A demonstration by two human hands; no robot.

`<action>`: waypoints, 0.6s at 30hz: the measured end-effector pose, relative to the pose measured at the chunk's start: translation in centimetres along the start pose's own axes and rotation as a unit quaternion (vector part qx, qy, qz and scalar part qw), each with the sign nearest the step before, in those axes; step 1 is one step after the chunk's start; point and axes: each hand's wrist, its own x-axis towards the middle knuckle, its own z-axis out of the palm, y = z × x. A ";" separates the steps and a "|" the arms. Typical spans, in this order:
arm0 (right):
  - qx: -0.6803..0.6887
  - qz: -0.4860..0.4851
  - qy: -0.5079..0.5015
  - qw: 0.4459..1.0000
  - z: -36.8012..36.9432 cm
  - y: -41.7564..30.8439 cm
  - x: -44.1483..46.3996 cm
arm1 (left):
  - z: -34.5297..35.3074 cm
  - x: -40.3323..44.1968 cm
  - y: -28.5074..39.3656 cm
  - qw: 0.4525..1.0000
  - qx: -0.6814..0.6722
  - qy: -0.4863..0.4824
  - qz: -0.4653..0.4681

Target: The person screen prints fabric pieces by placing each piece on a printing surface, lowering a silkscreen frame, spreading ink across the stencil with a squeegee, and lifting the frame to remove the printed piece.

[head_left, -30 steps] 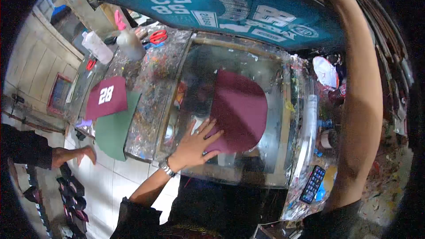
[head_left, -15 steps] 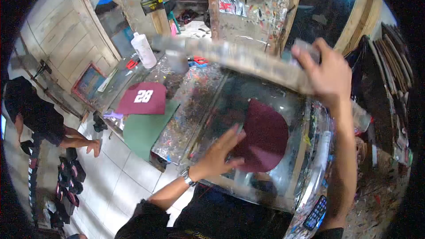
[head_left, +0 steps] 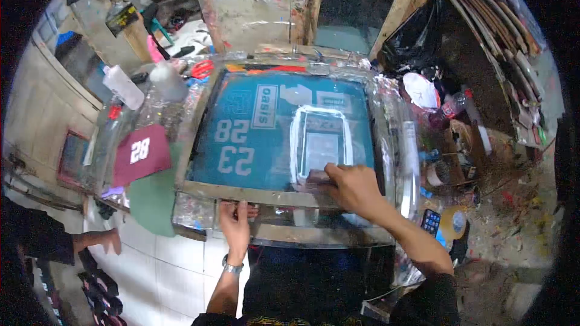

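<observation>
A wooden-framed printing screen [head_left: 284, 197] with teal mesh lies flat on the worktable, bearing "oasis", "28" and "23" in mirrored form. My left hand [head_left: 234, 223], with a metal watch at the wrist, is closed on the front bar of its frame. My right hand [head_left: 356, 190] grips a small squeegee [head_left: 316, 177], pressed to the mesh at the lower end of a rounded loop of white ink [head_left: 294, 145]. To the left, a maroon fabric panel [head_left: 141, 152] printed with a white 28 overlaps a green panel [head_left: 154, 202]. Any fabric under the screen is hidden.
White bottles [head_left: 124, 87] stand at the back left near red scissors [head_left: 202, 69]. A phone [head_left: 430, 222] and a tape roll [head_left: 453, 223] lie at right. Another person's hand [head_left: 109, 240] is at far left, above dark caps [head_left: 99, 290] on the floor.
The raised screen has come down flat, covering where the maroon panel lay. My left hand has moved from that panel to the frame's front bar; my right hand is now lower, over the mesh.
</observation>
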 end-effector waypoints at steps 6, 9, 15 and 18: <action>-0.132 -0.047 0.130 0.982 3.6 6.4 7.0 | -0.1 0.3 0.1 1.000 -0.002 -0.013 0.008; -0.063 -0.087 0.063 0.992 0.6 10.2 12.9 | -0.8 0.3 0.9 0.996 -0.010 -0.026 -0.087; -0.113 -0.045 0.136 0.983 3.8 7.6 10.8 | -0.8 1.0 1.2 0.992 -0.010 -0.040 -0.116; -0.135 -0.066 0.133 0.980 6.1 3.0 3.3 | -1.0 0.9 1.2 0.991 -0.008 -0.041 -0.124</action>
